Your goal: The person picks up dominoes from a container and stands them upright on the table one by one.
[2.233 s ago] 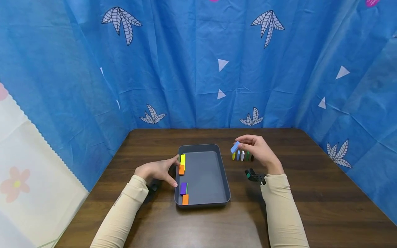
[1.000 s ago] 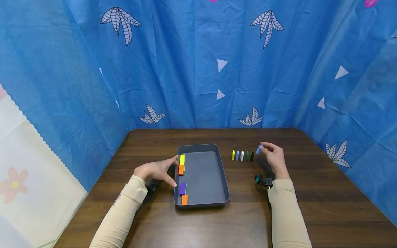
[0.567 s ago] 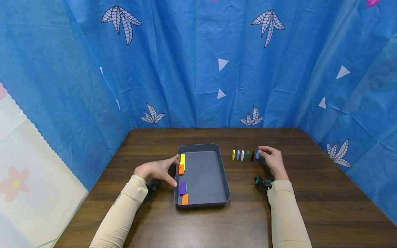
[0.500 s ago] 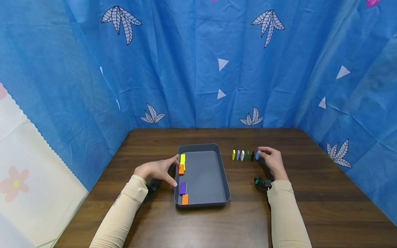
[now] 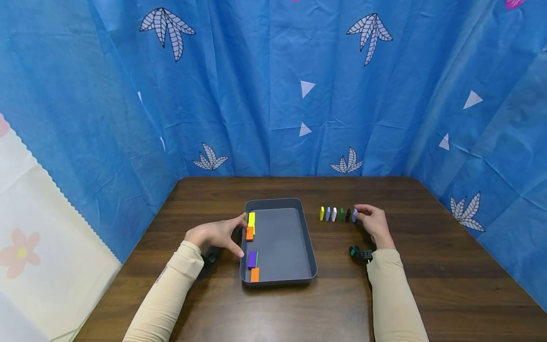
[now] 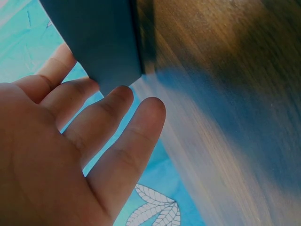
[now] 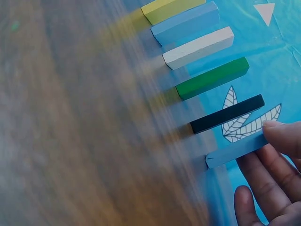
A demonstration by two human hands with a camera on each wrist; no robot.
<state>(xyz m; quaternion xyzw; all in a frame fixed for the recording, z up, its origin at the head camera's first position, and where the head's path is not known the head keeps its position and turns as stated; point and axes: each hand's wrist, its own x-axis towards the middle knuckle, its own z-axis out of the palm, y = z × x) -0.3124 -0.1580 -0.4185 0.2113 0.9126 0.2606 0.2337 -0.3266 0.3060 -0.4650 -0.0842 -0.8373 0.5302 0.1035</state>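
Note:
My right hand [image 5: 372,222] pinches a light blue domino block [image 7: 235,151] near its top, between thumb and fingers. The block stands upright on the table at the right end of a row. To its left, spaced apart, stand a black block [image 7: 227,114], a green block [image 7: 212,78], a white block [image 7: 198,48], another light blue block [image 7: 186,23] and a yellow block [image 7: 173,9]. My left hand [image 5: 218,236] rests at the left rim of a dark grey tray [image 5: 309,247], fingers spread; in the left wrist view its fingertips touch or nearly touch the tray's outer wall.
Along the tray's left side lie yellow blocks [image 5: 251,218], an orange block [image 5: 249,233], a purple block [image 5: 252,259] with a green edge beside it, and another orange block [image 5: 255,275]. Blue curtains [image 5: 273,95] surround the wooden table [image 5: 282,313].
My right hand has carried the light blue block rightward past the row, lowered it beside the black block and shifted it slightly left. The left hand has stayed at the tray.

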